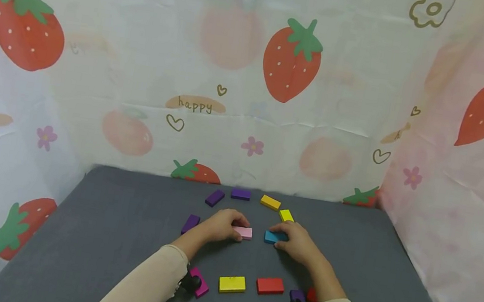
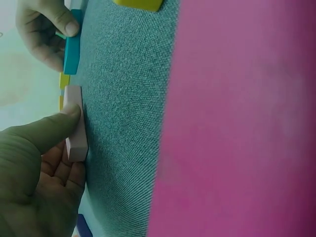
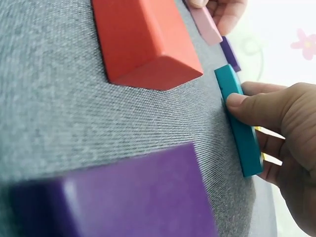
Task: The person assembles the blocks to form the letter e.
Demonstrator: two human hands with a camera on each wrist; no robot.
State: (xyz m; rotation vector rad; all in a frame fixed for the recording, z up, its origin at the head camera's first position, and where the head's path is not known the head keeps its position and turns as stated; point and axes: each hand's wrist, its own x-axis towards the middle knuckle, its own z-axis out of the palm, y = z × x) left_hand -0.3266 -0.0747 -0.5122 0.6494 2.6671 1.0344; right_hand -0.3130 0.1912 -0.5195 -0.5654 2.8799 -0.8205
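Observation:
In the head view my left hand (image 1: 222, 225) pinches a pink block (image 1: 245, 233) near the middle of the table, thumb on the near side and fingers behind. To its right, my right hand (image 1: 300, 242) grips a blue block (image 1: 271, 237) the same way. A short gap separates the two blocks, which lie roughly in line. The left wrist view shows the thumb pressed on the pink block (image 2: 76, 128), low at the grey cloth. From the right wrist, the blue block (image 3: 242, 131) appears between thumb and fingers.
Behind the hands lie purple blocks (image 1: 214, 198), an orange block (image 1: 270, 202) and a yellow block (image 1: 286, 215). Nearer sit a magenta block (image 1: 202, 287), another yellow block (image 1: 232, 284), a red block (image 1: 270, 286) and a purple block (image 1: 297, 296). Strawberry-print curtains (image 1: 232, 155) enclose the grey table (image 1: 130, 207).

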